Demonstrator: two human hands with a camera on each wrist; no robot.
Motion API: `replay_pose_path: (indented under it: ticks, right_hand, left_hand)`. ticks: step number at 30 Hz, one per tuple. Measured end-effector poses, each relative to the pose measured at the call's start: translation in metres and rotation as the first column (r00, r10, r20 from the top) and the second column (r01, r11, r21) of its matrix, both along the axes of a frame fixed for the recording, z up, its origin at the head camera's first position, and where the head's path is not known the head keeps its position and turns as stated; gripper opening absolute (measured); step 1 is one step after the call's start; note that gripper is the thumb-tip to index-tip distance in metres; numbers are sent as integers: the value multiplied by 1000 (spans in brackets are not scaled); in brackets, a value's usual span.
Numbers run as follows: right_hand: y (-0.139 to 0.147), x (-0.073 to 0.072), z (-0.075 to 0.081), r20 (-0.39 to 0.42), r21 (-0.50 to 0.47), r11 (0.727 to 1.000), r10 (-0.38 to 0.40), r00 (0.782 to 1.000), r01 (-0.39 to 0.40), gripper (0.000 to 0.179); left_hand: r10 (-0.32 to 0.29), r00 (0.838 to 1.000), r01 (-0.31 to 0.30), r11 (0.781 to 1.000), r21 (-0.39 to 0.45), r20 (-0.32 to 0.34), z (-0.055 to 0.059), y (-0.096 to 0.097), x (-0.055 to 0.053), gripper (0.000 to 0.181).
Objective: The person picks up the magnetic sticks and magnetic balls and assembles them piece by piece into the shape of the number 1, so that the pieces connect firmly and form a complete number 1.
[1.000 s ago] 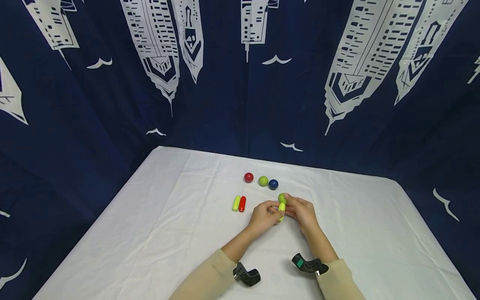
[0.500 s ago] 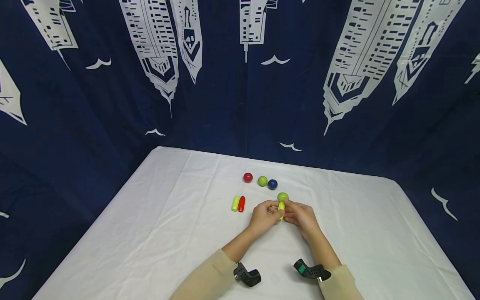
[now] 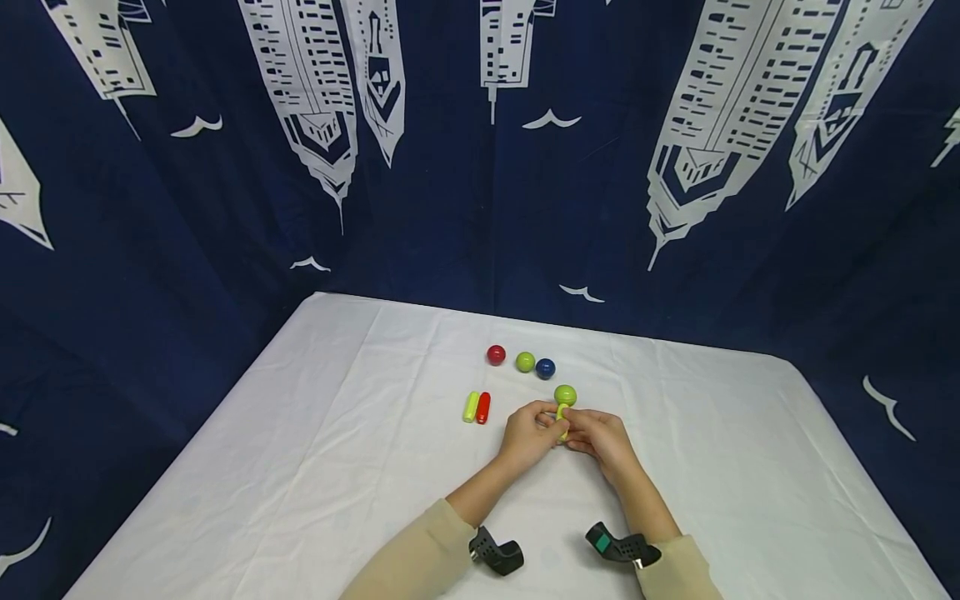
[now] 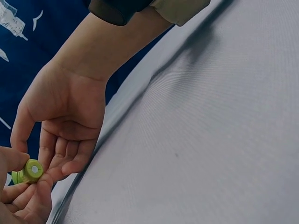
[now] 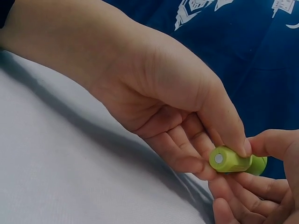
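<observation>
Both hands meet over the table around a short yellow-green building rod (image 3: 562,422). A green ball (image 3: 566,395) sits against its far end. My left hand (image 3: 528,435) pinches the rod between thumb and fingers, from the left. From the other side my right hand (image 3: 604,439) pinches it too, its thumb on the rod just below the ball. The right wrist view shows the rod's near end (image 5: 219,159) with a silvery round spot. In the left wrist view the rod (image 4: 33,170) is partly covered by fingertips.
Farther back on the white-covered table (image 3: 360,492) lie a red ball (image 3: 497,355), another green ball (image 3: 525,362) and a blue ball (image 3: 545,368). Left of the hands, a yellow-green rod (image 3: 471,407) lies beside a red rod (image 3: 483,408). A dark blue patterned curtain (image 3: 450,208) hangs behind.
My right thumb has slid off the green ball, down onto the rod. The ball stays at the rod's end, now uncovered. My left hand keeps its grip, almost still.
</observation>
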State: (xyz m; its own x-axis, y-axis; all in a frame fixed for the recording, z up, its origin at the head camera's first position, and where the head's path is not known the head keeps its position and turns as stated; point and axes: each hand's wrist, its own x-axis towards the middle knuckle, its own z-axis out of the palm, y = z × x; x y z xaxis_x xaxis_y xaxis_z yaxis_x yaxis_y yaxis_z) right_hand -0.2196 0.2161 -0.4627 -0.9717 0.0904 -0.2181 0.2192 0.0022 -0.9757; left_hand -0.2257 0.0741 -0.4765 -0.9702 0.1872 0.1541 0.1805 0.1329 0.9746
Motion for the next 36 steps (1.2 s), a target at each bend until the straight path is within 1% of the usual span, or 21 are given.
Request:
replay_pose_path:
  ticks: [3, 6, 10, 15, 23, 27, 32, 36]
  right_hand:
    - [0, 0, 0, 0, -7, 1000, -4, 1000, 4, 28]
    - [-1, 1, 2, -2, -10, 1000, -2, 1000, 2, 30]
    - [-1, 2, 5, -3, -1, 1000, 3, 1000, -3, 33]
    - [-2, 2, 6, -3, 2, 1000, -3, 1000, 3, 33]
    - [-2, -2, 4, -4, 15, 999, -30, 1000, 30, 34]
    - [-1, -5, 3, 3, 4, 999, -41, 999, 41, 32]
    - [0, -7, 3, -2, 2, 998, -61, 998, 61, 23]
    - [1, -10, 2, -3, 16, 998, -62, 998, 62, 25]
  left_hand:
    - [10, 999, -10, 1000, -20, -36, -1, 0, 0, 27]
    - [13, 999, -15, 999, -35, -52, -2, 0, 1, 27]
    - [10, 999, -12, 999, -42, -49, -2, 0, 1, 29]
    - [15, 998, -19, 998, -58, -64, -4, 0, 1, 31]
    - [-18, 1000, 17, 998, -67, -9, -1, -2, 0, 36]
    - [-29, 1000, 28, 997, -72, -7, -1, -5, -1, 35]
    - [-28, 999, 27, 996, -80, -16, 0, -9, -3, 32]
    - [-20, 999, 17, 995, -96, -30, 2, -12, -7, 29]
